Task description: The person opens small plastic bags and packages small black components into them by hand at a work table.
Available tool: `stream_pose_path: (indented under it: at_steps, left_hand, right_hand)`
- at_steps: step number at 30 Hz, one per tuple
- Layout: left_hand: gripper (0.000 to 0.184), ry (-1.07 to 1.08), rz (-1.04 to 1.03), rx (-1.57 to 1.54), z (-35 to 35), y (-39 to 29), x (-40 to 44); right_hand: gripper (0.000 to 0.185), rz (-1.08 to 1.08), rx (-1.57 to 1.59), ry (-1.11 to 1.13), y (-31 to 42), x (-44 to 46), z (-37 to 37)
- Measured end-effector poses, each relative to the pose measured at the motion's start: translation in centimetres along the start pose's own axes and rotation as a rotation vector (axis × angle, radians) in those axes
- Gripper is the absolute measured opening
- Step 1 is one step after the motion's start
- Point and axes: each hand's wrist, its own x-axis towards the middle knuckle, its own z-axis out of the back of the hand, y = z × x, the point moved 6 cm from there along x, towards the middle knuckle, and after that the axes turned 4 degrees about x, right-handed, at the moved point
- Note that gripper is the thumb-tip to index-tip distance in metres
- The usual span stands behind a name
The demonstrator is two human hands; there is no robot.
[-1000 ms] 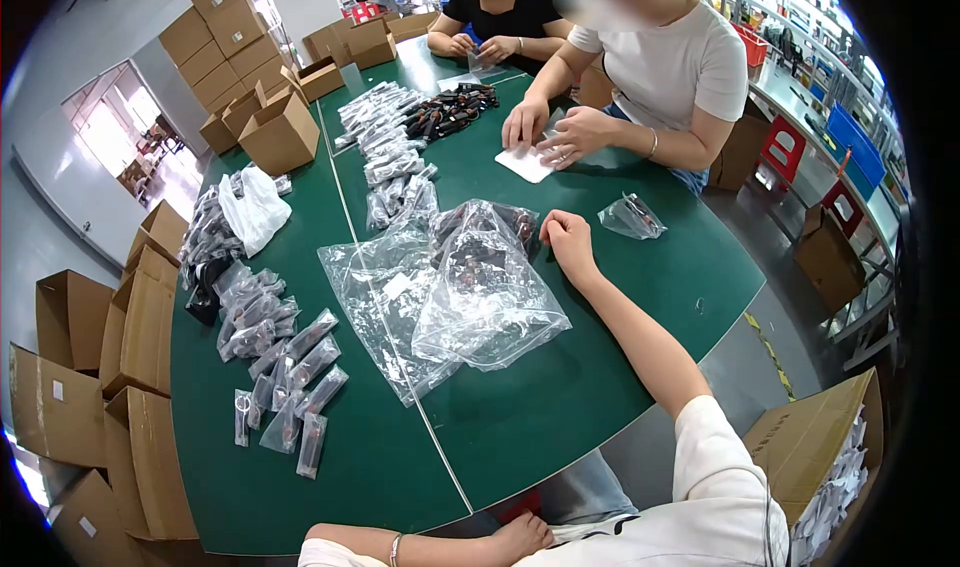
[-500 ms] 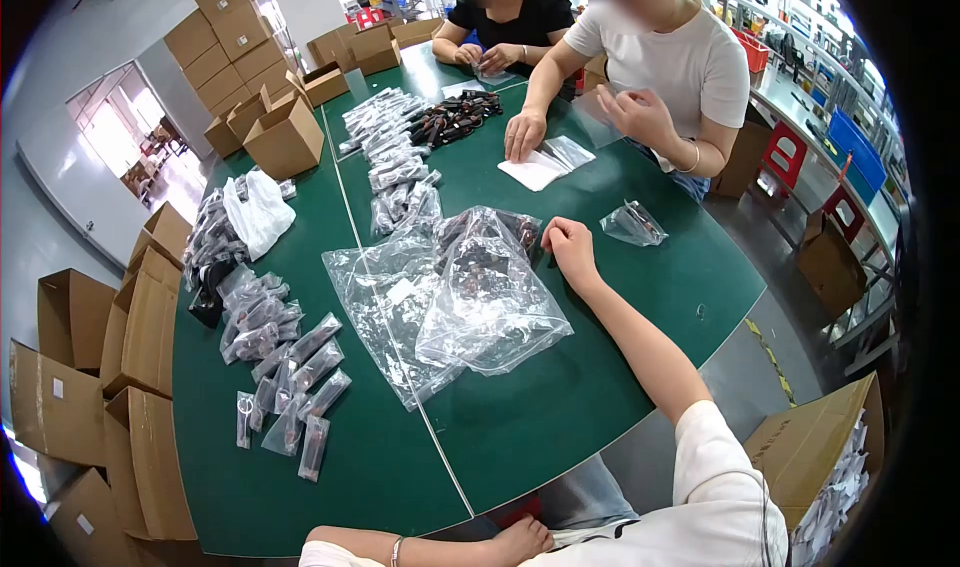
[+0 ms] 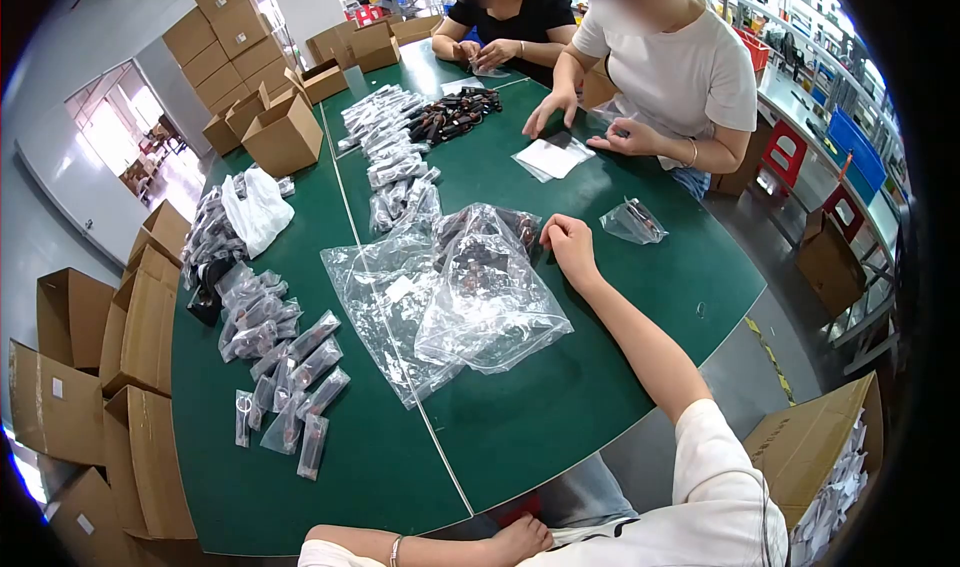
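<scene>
My right hand (image 3: 569, 245) rests on the green table (image 3: 570, 397) in a loose fist, and I see nothing in it. Just left of its knuckles lies a large clear plastic bag (image 3: 490, 307) with dark items (image 3: 515, 229) bunched at its far end. Another clear bag (image 3: 375, 292) spreads flat beside it. Low in the view, my left hand (image 3: 523, 540) is curled at my lap, below the table edge, with no object showing. To the right of my right hand sits a small clear packet (image 3: 634, 223).
Bagged items lie in piles on the left (image 3: 255, 312) and in the middle (image 3: 395, 147), beside dark unbagged ones (image 3: 455, 115). A white plastic bag (image 3: 258, 212) tops the left pile. Two co-workers sit opposite; one handles white sheets (image 3: 552, 159). Cardboard boxes (image 3: 140, 317) line the left.
The nearer co-worker's hands have shifted; one has drawn back from the white sheets, and a dark piece now shows on them. My own hands have stayed put.
</scene>
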Motion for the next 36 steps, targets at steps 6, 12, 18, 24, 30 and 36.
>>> stream_pose_path:
  at_steps: [6,12,18,24,30,36]
  left_hand:
    - [0.028,0.008,-0.003,-0.001,0.2,0.0,0.1]
    - [0.028,0.024,-0.009,0.002,0.0,0.0,0.2]
    - [0.028,0.069,-0.022,0.001,-0.6,0.2,0.5]
    - [0.027,0.164,-0.076,-0.096,0.2,0.3,0.8]
    - [0.027,0.036,-0.181,-0.442,15.7,0.4,1.0]
    - [0.027,-0.544,-0.042,-0.616,35.2,5.1,-0.1]
  right_hand:
    - [0.021,0.004,-0.005,0.001,0.3,0.0,0.0]
    - [0.021,-0.021,0.048,-0.03,0.5,-0.1,0.4]
    - [0.019,-0.01,0.09,-0.124,-0.1,0.8,1.2]
    - [0.018,0.002,0.093,-0.127,-1.7,2.9,1.2]
    - [0.017,0.006,0.107,-0.168,-1.8,3.1,1.3]
    - [0.015,0.02,0.028,-0.219,-1.0,2.6,1.4]
